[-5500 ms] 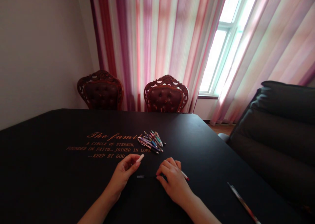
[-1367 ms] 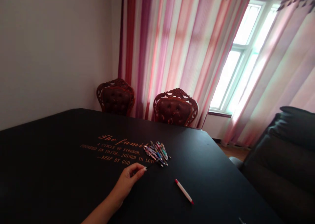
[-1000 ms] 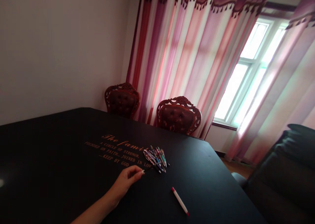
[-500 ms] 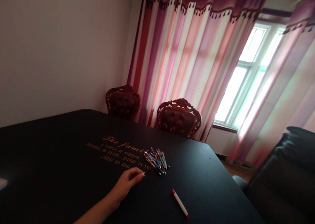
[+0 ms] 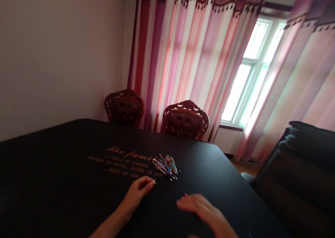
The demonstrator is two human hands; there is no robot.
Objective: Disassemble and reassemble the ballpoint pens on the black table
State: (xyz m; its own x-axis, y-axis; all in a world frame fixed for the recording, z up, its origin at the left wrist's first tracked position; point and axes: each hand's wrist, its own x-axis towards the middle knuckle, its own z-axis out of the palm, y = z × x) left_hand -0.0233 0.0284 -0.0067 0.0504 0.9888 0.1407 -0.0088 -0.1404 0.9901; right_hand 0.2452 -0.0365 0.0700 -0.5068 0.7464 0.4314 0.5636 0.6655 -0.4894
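Note:
My left hand (image 5: 140, 192) is closed in a pinch over the black table, just short of a bunch of pens. A thin dark strip (image 5: 159, 178) runs from its fingertips toward the bunch; what it is I cannot make out. The pens (image 5: 166, 166), several with patterned barrels, lie close together beside the printed lettering. My right hand (image 5: 200, 206), slightly blurred, hovers palm down with its fingers stretched and the thumb low and apart. It covers most of a white pen with red ends; only a red tip (image 5: 186, 195) shows past the fingers.
The black table top (image 5: 65, 161) carries gold lettering (image 5: 125, 164). Behind its far edge stand two carved chairs (image 5: 124, 109) with tufted backs. A dark padded seat (image 5: 300, 168) is at the right, and striped curtains (image 5: 183, 63) hang by a window (image 5: 251, 74).
My right hand has come into view from below and now covers the white and red pen. My left hand keeps its pinch near the bunch. The view has shifted slightly.

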